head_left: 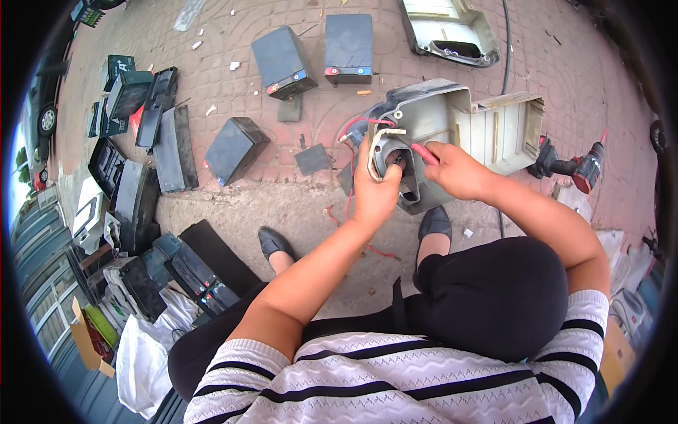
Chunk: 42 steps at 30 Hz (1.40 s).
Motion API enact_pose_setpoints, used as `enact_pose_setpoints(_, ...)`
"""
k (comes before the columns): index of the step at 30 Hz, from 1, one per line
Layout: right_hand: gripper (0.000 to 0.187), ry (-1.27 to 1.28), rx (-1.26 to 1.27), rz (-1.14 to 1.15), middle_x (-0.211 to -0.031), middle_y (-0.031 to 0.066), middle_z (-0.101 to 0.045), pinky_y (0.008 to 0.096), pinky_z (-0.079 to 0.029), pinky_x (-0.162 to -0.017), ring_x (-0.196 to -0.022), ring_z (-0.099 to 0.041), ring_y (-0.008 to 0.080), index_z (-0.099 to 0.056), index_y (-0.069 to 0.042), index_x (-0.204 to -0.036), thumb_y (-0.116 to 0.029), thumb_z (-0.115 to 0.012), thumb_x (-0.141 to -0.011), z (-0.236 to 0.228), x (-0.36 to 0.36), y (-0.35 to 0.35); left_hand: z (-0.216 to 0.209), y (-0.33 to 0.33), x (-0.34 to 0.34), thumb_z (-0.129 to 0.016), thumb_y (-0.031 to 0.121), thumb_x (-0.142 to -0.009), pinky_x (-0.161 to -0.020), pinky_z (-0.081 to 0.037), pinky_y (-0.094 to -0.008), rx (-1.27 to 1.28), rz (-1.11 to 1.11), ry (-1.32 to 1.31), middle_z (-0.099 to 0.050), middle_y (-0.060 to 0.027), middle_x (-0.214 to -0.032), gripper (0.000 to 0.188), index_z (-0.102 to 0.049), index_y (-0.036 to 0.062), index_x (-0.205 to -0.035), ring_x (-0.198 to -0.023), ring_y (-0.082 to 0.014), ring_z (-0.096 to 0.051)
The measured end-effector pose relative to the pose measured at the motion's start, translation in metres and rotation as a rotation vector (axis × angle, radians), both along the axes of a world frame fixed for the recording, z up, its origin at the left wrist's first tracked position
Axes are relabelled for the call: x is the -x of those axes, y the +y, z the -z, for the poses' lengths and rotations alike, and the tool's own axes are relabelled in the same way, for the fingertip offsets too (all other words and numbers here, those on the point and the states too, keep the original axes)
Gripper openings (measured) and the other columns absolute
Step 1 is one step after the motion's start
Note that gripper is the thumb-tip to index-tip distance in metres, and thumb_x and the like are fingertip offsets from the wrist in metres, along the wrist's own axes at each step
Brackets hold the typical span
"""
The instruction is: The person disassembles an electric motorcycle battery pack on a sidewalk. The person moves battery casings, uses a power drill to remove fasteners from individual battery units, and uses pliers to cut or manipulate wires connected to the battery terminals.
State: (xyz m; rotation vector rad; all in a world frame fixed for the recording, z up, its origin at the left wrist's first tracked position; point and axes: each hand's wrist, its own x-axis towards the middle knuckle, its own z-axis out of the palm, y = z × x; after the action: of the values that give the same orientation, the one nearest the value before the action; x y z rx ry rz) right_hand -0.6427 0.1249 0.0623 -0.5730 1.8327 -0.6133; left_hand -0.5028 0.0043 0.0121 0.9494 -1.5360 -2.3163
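Note:
In front of me I hold a large grey plastic battery case half [498, 138], hollow side up, tilted over the paving. My left hand [378, 189] grips its near left end beside a round recess, the thumb reaching into that recess. My right hand [459, 172] is closed round the red handle [424, 152] of a slim hand tool pointed at the recess. The tool's tip is hard to see, so I cannot tell its exact kind. A red wire [357, 125] loops from the case's left end and hangs toward the ground.
Dark block batteries [282, 60] stand on the paving ahead. Another case half [452, 35] lies at the far right, near a black cable [506, 46]. A cordless drill [583, 169] rests to the right. Batteries, dark casings [176, 152] and a white bag [145, 367] crowd the left.

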Motion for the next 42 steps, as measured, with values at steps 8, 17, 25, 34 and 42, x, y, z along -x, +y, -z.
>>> enact_pose_setpoints(8,0.01,-1.361,0.055,0.633,-0.067,-0.0065,-0.035,0.022,-0.023,-0.046,-0.052,-0.028,0.005,-0.044,-0.014,-0.084,-0.008,-0.051,-0.08,0.0,-0.011,0.016,0.002,-0.015,-0.001,-0.046,-0.012,-0.084,-0.096,-0.053,-0.034,-0.213,0.098,0.032,-0.055,-0.003,-0.122,0.068,-0.035,0.0076,-0.147,-0.109,-0.0142,-0.057)
enact_pose_setpoints(17,0.008,-1.552,0.207,0.661,-0.068,-0.0054,-0.039,0.0239,-0.029,-0.048,-0.055,-0.034,0.0064,-0.046,-0.012,-0.085,-0.015,-0.053,-0.083,-0.02,0.004,0.008,-0.006,-0.01,0.022,-0.047,-0.011,-0.084,-0.089,-0.055,-0.0311,-0.333,0.016,0.112,-0.058,-0.0046,-0.117,0.062,-0.04,0.0056,-0.143,-0.105,-0.0141,-0.059)
enact_pose_setpoints(25,0.016,0.187,0.003,0.0,-0.077,0.0154,-0.061,0.0393,-0.047,-0.061,-0.064,-0.055,0.0281,-0.054,-0.002,-0.089,-0.017,-0.053,-0.084,-0.083,0.023,-0.008,-0.004,-0.008,0.021,-0.048,-0.01,-0.084,-0.077,-0.055,-0.031,-0.375,-0.059,-0.226,-0.057,-0.0013,-0.113,0.046,-0.052,0.0131,-0.123,-0.097,-0.0168,-0.061)
enact_pose_setpoints(34,0.019,0.807,-0.162,-0.381,-0.088,0.0202,-0.066,0.048,-0.051,-0.075,-0.085,-0.064,0.0369,-0.055,-0.001,-0.097,-0.018,-0.054,-0.089,-0.037,0.016,0.008,0.003,-0.02,0.021,-0.051,-0.008,-0.085,-0.085,-0.055,-0.0396,-0.423,-0.021,-0.259,-0.053,-0.0027,-0.124,0.056,-0.046,0.0141,-0.136,-0.11,-0.0192,-0.056)
enact_pose_setpoints(42,0.023,0.983,-0.424,-0.509,-0.105,0.0177,-0.058,0.0421,-0.057,-0.076,-0.095,-0.064,0.0358,-0.052,0.001,-0.106,-0.016,-0.056,-0.091,-0.006,0.002,0.021,0.005,-0.025,0.021,-0.052,-0.009,-0.081,-0.086,-0.055,-0.0417,-0.433,-0.021,-0.224,-0.051,-0.0058,-0.129,0.075,-0.033,0.0215,-0.148,-0.112,-0.0211,-0.055)
